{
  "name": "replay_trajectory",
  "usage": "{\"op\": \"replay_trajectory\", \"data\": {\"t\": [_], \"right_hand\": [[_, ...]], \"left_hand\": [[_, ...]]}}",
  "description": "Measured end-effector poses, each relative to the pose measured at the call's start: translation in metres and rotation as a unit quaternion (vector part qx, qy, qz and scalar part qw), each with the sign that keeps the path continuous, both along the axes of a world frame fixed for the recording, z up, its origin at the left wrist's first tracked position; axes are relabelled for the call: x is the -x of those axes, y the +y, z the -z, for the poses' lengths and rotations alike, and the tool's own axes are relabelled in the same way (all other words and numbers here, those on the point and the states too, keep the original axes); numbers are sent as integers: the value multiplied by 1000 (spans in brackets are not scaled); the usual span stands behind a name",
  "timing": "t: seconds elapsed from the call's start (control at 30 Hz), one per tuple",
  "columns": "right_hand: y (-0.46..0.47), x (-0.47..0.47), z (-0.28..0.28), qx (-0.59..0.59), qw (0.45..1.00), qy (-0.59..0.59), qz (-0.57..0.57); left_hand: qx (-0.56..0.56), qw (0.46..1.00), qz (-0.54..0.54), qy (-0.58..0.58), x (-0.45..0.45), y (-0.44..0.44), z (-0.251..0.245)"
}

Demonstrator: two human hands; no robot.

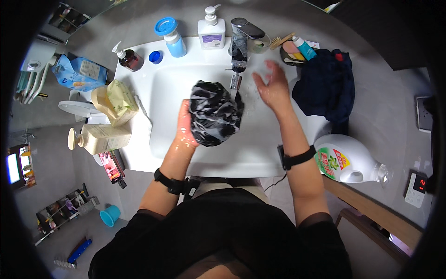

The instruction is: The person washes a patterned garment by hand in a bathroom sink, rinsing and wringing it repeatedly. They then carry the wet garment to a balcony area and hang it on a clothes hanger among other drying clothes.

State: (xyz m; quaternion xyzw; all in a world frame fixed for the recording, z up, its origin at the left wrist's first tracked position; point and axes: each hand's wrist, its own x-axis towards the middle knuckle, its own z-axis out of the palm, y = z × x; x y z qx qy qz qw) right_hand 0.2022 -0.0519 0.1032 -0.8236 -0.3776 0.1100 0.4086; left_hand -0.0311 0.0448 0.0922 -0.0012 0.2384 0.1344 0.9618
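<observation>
A bunched wet cloth [216, 113] with a black, grey and white pattern is held over the sink in my left hand [184, 122]. My thumb and palm show at its left side, and the other fingers are hidden behind it. Just above the cloth's right part is the swivel nozzle of the chrome faucet [239, 48], with what looks like water coming from it. To the right of the faucet, my right hand [273, 85] is raised and wet, fingers apart, holding nothing. The white washbasin [167, 139] lies beneath both hands.
Along the back rim stand a white pump bottle [212, 33], a blue foaming dispenser [174, 40], a blue cap [155, 57] and a brown pump bottle [130, 60]. On the right lie dark blue clothing [324, 85] and a detergent jug [345, 158]. Tissue packs [120, 103] sit left.
</observation>
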Motion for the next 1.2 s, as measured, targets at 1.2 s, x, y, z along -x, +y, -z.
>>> {"op": "replay_trajectory", "data": {"t": [1.2], "right_hand": [[6,143,-1,-160,950,262,-54]], "left_hand": [[70,992,93,-49,21,-58,70]]}}
